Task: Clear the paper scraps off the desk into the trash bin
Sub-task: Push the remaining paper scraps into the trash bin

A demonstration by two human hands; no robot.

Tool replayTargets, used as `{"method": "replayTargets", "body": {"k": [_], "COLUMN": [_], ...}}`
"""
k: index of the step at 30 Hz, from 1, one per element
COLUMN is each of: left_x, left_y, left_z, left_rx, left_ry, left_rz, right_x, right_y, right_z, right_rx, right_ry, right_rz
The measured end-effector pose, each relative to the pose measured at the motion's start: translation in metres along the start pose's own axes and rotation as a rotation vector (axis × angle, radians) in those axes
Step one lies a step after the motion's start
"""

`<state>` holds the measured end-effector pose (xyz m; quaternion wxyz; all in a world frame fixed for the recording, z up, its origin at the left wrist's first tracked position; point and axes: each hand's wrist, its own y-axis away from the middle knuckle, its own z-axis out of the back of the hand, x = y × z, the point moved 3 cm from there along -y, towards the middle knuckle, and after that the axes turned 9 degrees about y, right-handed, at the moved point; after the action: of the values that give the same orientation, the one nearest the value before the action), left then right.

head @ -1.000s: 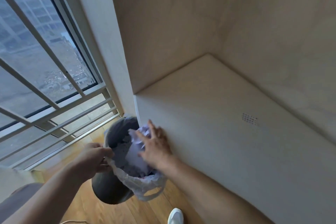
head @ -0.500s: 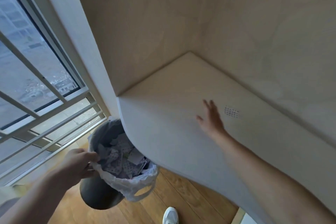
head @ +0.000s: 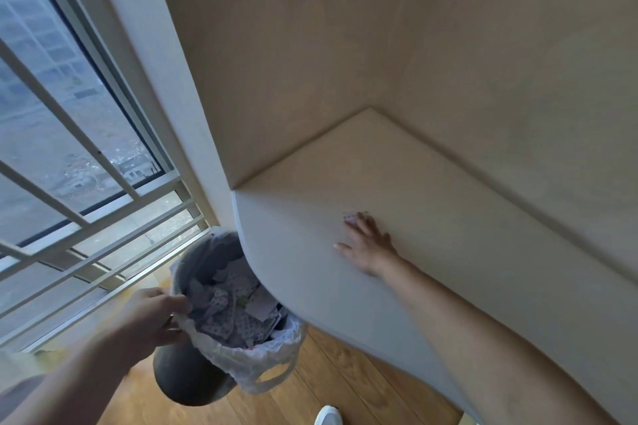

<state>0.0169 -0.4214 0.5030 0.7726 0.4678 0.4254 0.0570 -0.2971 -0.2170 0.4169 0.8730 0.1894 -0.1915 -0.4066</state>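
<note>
A dark grey trash bin (head: 188, 379) with a white plastic liner stands tilted under the desk's left edge, filled with several dotted paper scraps (head: 234, 304). My left hand (head: 152, 317) is shut on the bin's rim and liner at its near left side. My right hand (head: 367, 241) lies flat on the pale desk (head: 466, 217) with fingers spread. A small dotted paper scrap (head: 349, 218) peeks out at its fingertips; most of it is hidden under the fingers.
Beige walls (head: 483, 62) close the desk at the back and left. A window with white bars (head: 69, 148) fills the left side. A wooden floor (head: 328, 373) lies below, with a white shoe tip (head: 328, 416) at the bottom edge.
My right hand left the bin, reached across the desk and now rests flat over the small dotted scrap. The left hand has kept its hold on the bin rim.
</note>
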Motion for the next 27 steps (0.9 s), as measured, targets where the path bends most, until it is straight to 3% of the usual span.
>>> {"method": "replayTargets", "body": {"k": [6, 12, 19, 27], "left_x": [0.006, 0.012, 0.021, 0.031], "left_y": [0.003, 0.001, 0.001, 0.009], "left_z": [0.013, 0.030, 0.050, 0.073], "left_rx": [-0.025, -0.023, -0.041, -0.060], "left_ry": [0.035, 0.069, 0.081, 0.138], "left_rz": [-0.018, -0.026, -0.031, -0.013], "right_x": [0.118, 0.190, 0.179, 0.167], "right_y": [0.025, 0.066, 0.080, 0.094], "right_z": [-0.038, -0.078, -0.069, -0.091], "right_rx": [0.030, 0.121, 0.098, 0.074], "right_ry": [0.130, 0.191, -0.203, -0.229], "right_rz": [0.247, 0.458, 0.432, 0.422]}}
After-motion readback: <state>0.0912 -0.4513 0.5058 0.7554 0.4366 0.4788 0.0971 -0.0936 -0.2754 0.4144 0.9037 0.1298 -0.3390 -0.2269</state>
